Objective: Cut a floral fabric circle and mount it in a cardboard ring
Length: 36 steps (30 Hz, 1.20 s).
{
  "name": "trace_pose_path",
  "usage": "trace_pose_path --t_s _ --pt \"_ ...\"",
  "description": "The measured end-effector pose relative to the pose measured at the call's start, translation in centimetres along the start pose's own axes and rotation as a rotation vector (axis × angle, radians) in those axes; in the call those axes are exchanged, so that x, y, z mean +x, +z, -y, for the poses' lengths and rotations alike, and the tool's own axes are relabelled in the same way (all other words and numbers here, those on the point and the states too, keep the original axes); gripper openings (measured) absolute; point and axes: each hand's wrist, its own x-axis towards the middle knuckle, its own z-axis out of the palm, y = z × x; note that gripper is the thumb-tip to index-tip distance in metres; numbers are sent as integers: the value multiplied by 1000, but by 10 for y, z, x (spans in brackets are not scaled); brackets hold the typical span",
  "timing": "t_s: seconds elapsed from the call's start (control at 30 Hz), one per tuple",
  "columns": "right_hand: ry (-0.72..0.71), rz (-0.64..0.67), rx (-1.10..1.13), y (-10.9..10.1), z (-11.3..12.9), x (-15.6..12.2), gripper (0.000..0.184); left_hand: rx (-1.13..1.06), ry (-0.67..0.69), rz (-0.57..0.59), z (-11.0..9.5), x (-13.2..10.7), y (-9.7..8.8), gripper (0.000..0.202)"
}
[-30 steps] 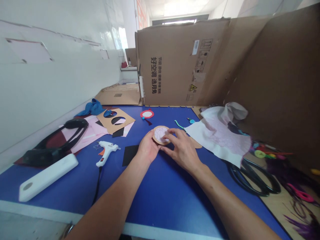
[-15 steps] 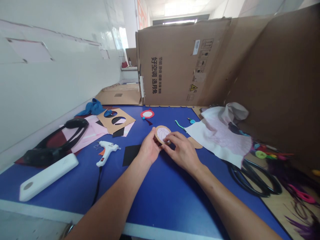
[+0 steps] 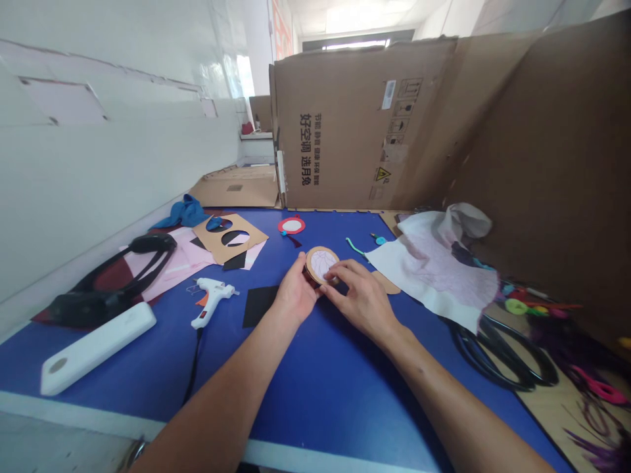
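Observation:
Both my hands meet at the middle of the blue table point(image 3: 320, 387) around a small round cardboard ring point(image 3: 321, 264) with pale patterned fabric in its centre. My left hand point(image 3: 296, 293) cups the ring's left edge, fingers curled round it. My right hand point(image 3: 362, 295) pinches its right edge with thumb and fingertips. The ring is tilted up toward me, lifted a little off the table.
A white glue gun point(image 3: 213, 293) and a black paper square point(image 3: 259, 304) lie left of my hands. Cardboard with round holes point(image 3: 229, 235), a red-rimmed disc point(image 3: 291, 226), white patterned cloth point(image 3: 438, 266), black scissors point(image 3: 507, 361), a white bar point(image 3: 96, 347) and tall cardboard walls point(image 3: 365, 125) surround them.
The ring, lying nearly flat under my right fingers a second ago, has been tipped up. My right fingers moved from its face to its right edge.

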Motion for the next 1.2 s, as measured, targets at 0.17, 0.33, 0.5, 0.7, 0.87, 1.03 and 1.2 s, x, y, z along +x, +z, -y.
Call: trace_pose_path --t_s 0.17,0.33,0.5,0.7,0.87,1.03,1.2 --pt "-5 -18 14 -1 0 1 10 -15 6 3 -1 1 0 38" --pt "-17 -38 18 -1 -2 1 8 -18 13 -5 -1 0 1 38" --pt "-27 -58 15 -1 -3 1 7 -26 9 13 -2 -1 1 39" --pt "-14 -113 19 0 -1 0 13 -25 12 6 -2 -2 2 33" --pt "-17 -123 19 0 -1 1 15 -40 6 -1 -3 -2 2 33" --pt "-22 -126 20 -1 0 1 20 -27 7 -2 -3 -2 1 29" --pt "5 -109 10 0 -1 0 24 -21 14 -11 -2 -5 5 24"
